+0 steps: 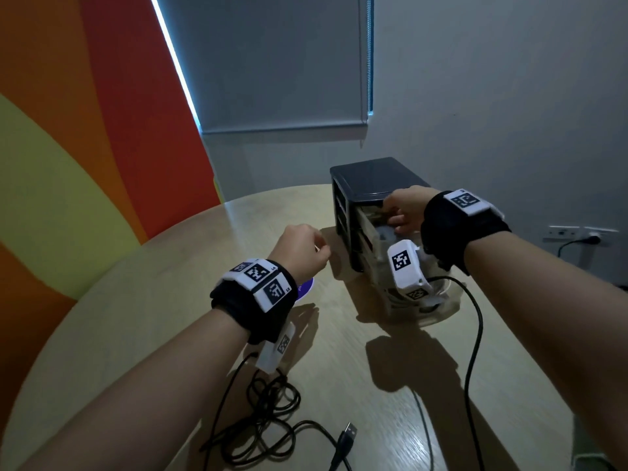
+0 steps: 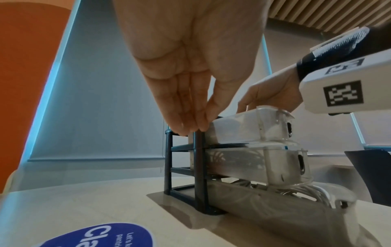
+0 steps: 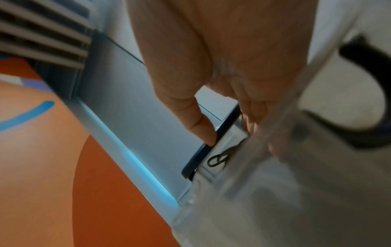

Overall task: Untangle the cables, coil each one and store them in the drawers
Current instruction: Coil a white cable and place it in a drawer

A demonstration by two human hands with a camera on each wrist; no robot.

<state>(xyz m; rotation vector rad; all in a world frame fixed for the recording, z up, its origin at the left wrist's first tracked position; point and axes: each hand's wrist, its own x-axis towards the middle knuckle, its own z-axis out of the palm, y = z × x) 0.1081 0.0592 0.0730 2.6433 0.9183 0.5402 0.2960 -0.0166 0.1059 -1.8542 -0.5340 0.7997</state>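
Observation:
A black drawer unit (image 1: 373, 178) stands on the round table, its three clear drawers pulled out in steps. My right hand (image 1: 394, 215) is at the top drawer (image 2: 237, 128): the thumb (image 3: 208, 135) presses on the black frame and the fingers dip inside, where a black cable loop (image 3: 217, 159) lies. Whether they hold it is hidden. The bottom drawer (image 2: 253, 200) holds white cables (image 2: 313, 192). My left hand (image 1: 323, 253) hovers empty left of the unit, fingers hanging together. A tangled black cable (image 1: 272, 413) with a USB plug (image 1: 350, 433) lies near me.
A purple round sticker (image 1: 306, 288) lies on the table (image 1: 153, 317) under my left wrist. The black lead of the right wrist camera (image 1: 475, 334) trails across the table to the front edge. Walls and a window blind stand close behind the drawer unit.

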